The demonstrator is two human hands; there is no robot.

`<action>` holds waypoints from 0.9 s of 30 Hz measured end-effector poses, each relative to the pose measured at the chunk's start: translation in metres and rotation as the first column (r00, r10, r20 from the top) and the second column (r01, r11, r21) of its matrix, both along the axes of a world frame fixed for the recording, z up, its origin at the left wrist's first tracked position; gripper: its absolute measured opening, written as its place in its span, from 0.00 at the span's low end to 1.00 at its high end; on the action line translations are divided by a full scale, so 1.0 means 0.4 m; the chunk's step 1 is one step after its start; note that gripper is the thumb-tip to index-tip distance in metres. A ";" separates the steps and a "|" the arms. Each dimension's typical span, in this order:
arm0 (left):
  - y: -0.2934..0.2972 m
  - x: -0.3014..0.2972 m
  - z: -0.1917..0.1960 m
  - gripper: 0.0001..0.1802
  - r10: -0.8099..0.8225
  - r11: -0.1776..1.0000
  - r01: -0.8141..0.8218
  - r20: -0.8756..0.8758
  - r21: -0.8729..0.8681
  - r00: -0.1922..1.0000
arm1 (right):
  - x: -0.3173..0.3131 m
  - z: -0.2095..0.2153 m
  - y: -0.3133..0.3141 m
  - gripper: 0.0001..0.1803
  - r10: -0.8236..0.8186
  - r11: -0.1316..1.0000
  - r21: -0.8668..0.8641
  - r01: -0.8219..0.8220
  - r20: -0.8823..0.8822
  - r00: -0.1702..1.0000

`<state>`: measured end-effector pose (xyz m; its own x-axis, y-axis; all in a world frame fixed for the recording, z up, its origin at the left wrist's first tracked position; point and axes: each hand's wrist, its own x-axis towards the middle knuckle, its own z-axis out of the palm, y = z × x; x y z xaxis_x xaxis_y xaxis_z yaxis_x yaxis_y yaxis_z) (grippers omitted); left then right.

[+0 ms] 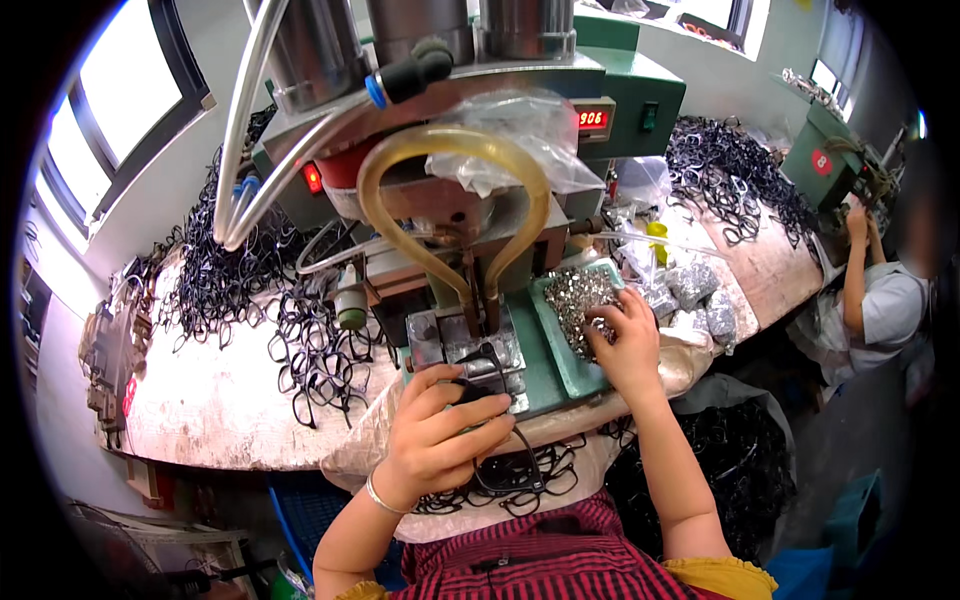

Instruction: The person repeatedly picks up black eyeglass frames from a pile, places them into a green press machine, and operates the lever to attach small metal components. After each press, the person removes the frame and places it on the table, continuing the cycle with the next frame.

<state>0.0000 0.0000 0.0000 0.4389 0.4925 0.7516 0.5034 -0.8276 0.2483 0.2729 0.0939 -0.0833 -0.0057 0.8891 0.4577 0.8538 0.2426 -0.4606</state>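
Observation:
A black eyeglass frame [488, 352] is held in my left hand [436, 440], whose fingers close round it at the metal work plate of a green bench press. One end of the frame lies up on the plate [505, 320], close below the press's tooling; a rim hangs down past my fingertips. Over on the right, my right hand [632, 350] reaches into a green tray [575, 380] heaped with small shiny metal parts [575, 300]. Its thumb and fingers curl together among the parts. Whatever sits between those fingertips is too small to make out.
A curved amber hose [540, 195] loops in front of the press [625, 95]. Black frames pile up on the bench [215, 400] at left, at far right [735, 170] and on my lap cloth. Bagged metal parts [690, 285] lie beyond the tray. Another person [885, 310] works at a machine on the right.

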 end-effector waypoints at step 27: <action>0.000 -0.564 -0.179 0.09 0.970 0.242 -0.963 0.000 -0.116 0.244 | -0.102 0.002 0.046 0.08 0.181 0.975 0.089 -0.205 -0.855 0.486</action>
<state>-0.2257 0.0002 -0.0715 -0.4520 0.5659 0.6896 0.8920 0.2947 0.3428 0.2321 0.1124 -0.0826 0.2035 0.9261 0.3178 -0.0265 0.3297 -0.9437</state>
